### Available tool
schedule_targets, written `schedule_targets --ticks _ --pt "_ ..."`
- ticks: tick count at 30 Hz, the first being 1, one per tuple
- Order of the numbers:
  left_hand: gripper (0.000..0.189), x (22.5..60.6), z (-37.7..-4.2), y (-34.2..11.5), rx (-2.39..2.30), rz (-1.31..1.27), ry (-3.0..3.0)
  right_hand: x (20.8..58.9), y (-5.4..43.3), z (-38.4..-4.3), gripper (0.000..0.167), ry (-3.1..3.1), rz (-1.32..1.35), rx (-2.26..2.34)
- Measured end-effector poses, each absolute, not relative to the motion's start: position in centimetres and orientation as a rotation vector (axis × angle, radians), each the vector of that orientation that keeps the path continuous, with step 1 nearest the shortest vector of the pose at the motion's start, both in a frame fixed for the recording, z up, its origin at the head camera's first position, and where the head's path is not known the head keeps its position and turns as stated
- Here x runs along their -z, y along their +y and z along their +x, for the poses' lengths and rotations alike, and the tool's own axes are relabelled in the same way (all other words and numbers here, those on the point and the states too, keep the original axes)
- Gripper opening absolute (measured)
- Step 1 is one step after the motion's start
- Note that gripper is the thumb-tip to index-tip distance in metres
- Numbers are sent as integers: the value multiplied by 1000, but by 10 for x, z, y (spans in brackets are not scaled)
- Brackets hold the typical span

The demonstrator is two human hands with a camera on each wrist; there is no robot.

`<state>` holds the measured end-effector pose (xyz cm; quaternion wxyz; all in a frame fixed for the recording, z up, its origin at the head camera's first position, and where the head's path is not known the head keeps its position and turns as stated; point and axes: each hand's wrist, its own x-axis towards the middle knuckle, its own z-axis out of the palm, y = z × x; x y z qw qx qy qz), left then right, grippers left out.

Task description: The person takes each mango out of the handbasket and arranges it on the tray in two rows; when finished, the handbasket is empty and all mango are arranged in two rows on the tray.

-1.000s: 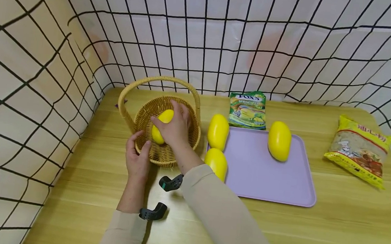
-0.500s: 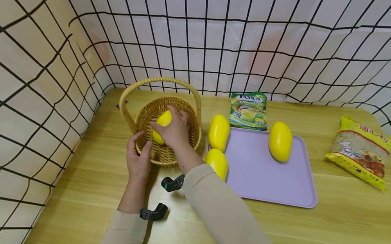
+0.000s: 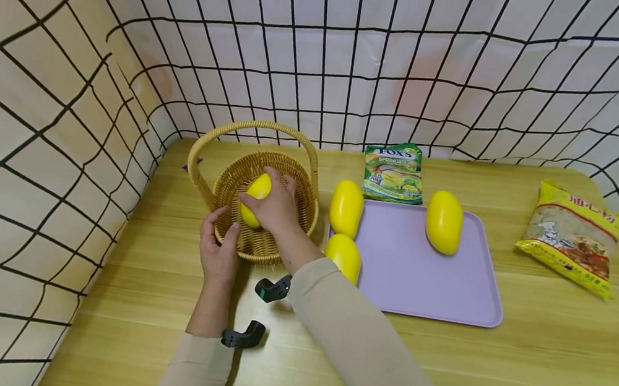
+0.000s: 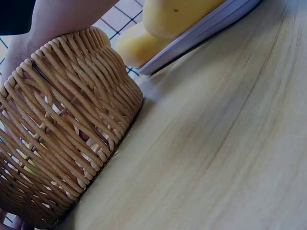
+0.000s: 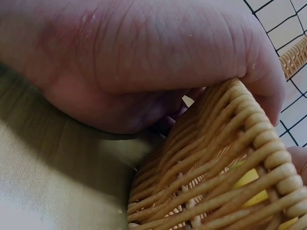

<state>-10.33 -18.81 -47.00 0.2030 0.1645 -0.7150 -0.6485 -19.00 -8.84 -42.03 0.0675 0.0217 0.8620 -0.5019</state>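
In the head view, my right hand reaches over the front rim of a wicker basket and grips a yellow mango inside, thumb on its near side. The palm hides part of this mango. My left hand holds the basket's left front rim, thumb and fingers spread along it. The right wrist view shows the right hand bent over the rim, with bits of yellow behind the weave. Basket wall fills the left of the left wrist view, hiding most of the left hand.
A lilac tray stands right of the basket. One mango lies on it; two others lie along its left edge. Behind is a green FOX'S packet; a yellow food bag lies far right. Black wire mesh encloses the table.
My right hand has settled slightly lower over the mango, its raised fingers now closer round it. My left hand and the basket have stayed in place.
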Motion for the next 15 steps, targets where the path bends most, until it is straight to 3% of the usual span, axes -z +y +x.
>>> schedule_targets --ticks 15 --pt "41 469 -102 -188 1806 469 -2002 418 -88 -189 75 2570 57 1502"
